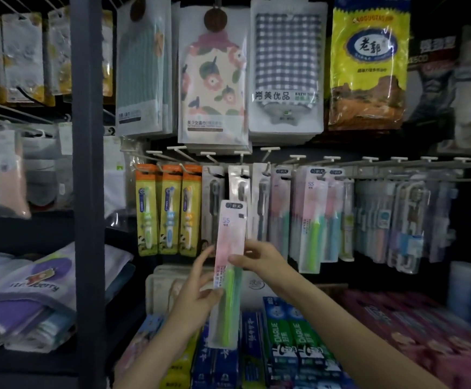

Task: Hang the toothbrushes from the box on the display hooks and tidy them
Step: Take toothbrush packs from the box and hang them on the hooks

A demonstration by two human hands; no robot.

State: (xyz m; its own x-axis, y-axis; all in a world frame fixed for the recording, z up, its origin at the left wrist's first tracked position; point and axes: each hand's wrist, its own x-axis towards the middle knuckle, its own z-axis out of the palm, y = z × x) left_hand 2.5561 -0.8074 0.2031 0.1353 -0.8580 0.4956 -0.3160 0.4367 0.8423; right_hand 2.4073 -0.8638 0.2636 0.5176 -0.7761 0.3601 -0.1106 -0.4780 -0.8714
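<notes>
both of my forearms reach up and forward from the bottom of the view toward a dim shop display. my left hand (200,287) comes in from the lower left, fingers long and mostly straight behind the left edge of a toothbrush pack (228,265), thumb curled onto its front near the middle. my right hand (259,256) comes in from the lower right, and pinches the pack's right edge between thumb and fingers, a little higher than the left hand.

the pack stands nearly upright between the two hands, tilted slightly so its top leans right. its top sits just below the row of display hooks (268,158) and overlaps the hanging packs behind; i can't tell whether its hanging hole has reached a hook, and it looks held free in the air.

the pack is a long, narrow clear sleeve with a pale pink card in the upper half, a small dark label at the top, and a bright green toothbrush handle showing in the lower half.

behind it, hanging toothbrush packs (310,220) of the same pink and green kind fill the hooks to the right. orange and yellow children's toothbrush packs (168,209) hang to the left. toothpaste boxes (287,332) lie stacked below the hands, and packaged towels (214,80) hang above the hooks.
</notes>
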